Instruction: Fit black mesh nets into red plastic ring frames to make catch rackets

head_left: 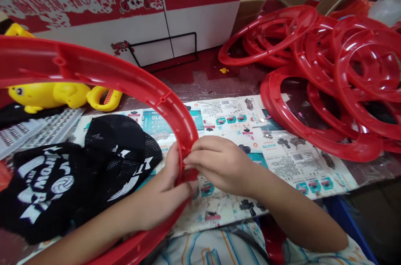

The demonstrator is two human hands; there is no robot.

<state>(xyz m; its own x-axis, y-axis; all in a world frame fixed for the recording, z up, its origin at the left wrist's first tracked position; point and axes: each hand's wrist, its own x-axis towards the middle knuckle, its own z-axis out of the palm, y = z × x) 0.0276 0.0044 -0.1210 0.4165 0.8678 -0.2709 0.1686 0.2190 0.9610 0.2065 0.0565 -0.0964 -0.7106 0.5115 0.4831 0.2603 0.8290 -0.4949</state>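
Observation:
A large red plastic ring [125, 75] stands tilted in front of me, its hollow ribbed side showing. My left hand [166, 194] is wrapped round the ring's near right part. Against the same spot, my right hand [222, 164] has its fingers pinched together at the rim; whether a small part sits between the fingertips is hidden. Behind the ring lies black mesh fabric [122, 152] printed with white letters.
Many red rings [313, 125] are heaped at the right. A white and red carton [200, 14] stands at the back beside a black wire frame [163, 40]. Yellow plastic animal figures [62, 95] and grey trays [40, 129] lie at left. Printed cardboard [278, 169] covers the table.

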